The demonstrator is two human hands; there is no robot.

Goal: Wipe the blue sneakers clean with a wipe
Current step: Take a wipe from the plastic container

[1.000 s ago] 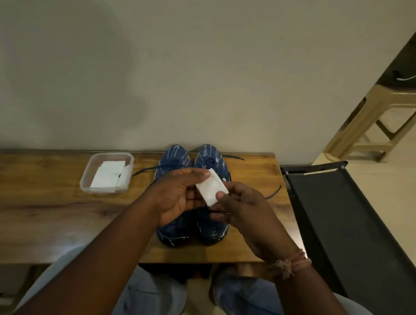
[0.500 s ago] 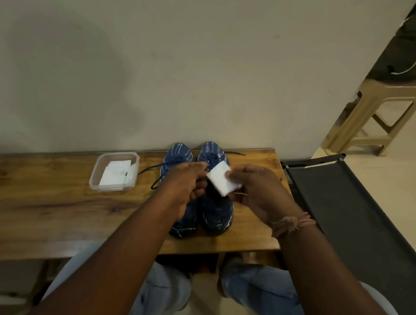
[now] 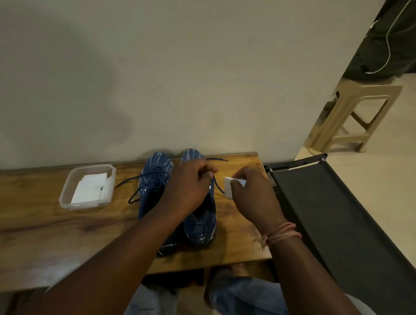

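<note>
On the wooden bench (image 3: 37,221) before me, two blue sneakers (image 3: 155,178) are sitting side by side, toes pointing toward the wall. I am seeing the left hand (image 3: 187,188) resting over the right-hand sneaker, fingers curling around a dark lace (image 3: 218,186). Just right of the shoes, the right hand (image 3: 253,197) is pinching a folded white wipe (image 3: 229,189) above the bench. Left of the sneakers, near them, a clear plastic container (image 3: 88,186) is holding more white wipes. A beige plastic stool (image 3: 352,113) is standing far right.
</note>
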